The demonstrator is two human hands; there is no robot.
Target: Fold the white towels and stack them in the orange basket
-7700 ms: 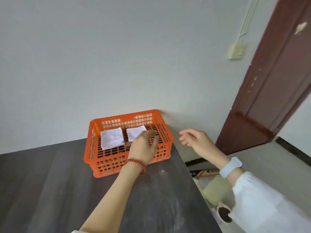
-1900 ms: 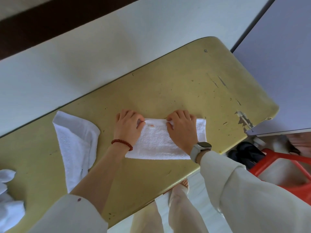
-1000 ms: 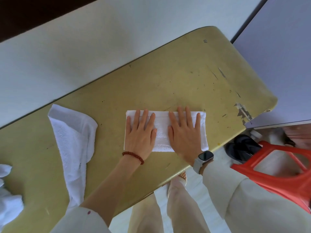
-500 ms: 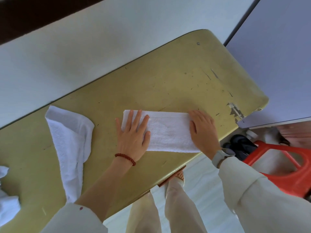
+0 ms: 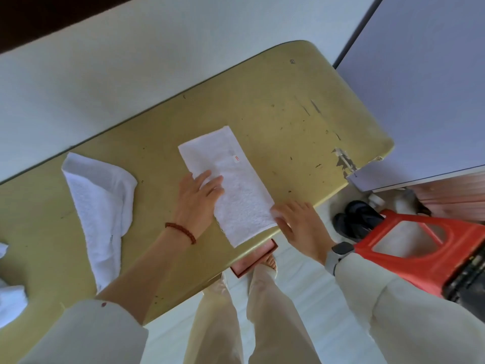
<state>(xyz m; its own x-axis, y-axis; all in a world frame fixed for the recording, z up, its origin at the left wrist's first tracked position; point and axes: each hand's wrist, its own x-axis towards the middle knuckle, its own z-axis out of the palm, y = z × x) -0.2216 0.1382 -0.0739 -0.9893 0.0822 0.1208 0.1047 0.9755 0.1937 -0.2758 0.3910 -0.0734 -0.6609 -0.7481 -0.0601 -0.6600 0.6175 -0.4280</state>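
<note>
Looking down from the head camera, there's a folded white towel [image 5: 231,185] lying as a long strip on a scuffed yellow table [image 5: 288,106], turned diagonally so one short end points toward the wall and the other sits right at the near edge of the table. A tiny red tag shows on the top side near the far end.

The left hand [image 5: 198,200] lies flat on the strip's left edge about halfway along, fingers straight and spread a bit, pressing down on the cloth, not gripping it. There's a red bead bracelet [image 5: 181,232] on that wrist.

The right hand [image 5: 301,224] is at the near right corner of the strip, fingers pretty much straight and touching the corner at the table edge. It doesn't look curled around anything. A grey watch [image 5: 338,254] sits on that wrist, with a cream sleeve behind it.

Off to the left there's a second white towel [image 5: 99,206], loose and rumpled, well apart from the folded one. More white cloth [image 5: 10,300] pokes in at the far left edge of the picture.

Off the table on the right there's a red plastic stool [image 5: 425,248] and dark shoes [image 5: 354,219] on the floor. The orange basket isn't anywhere in this view.
</note>
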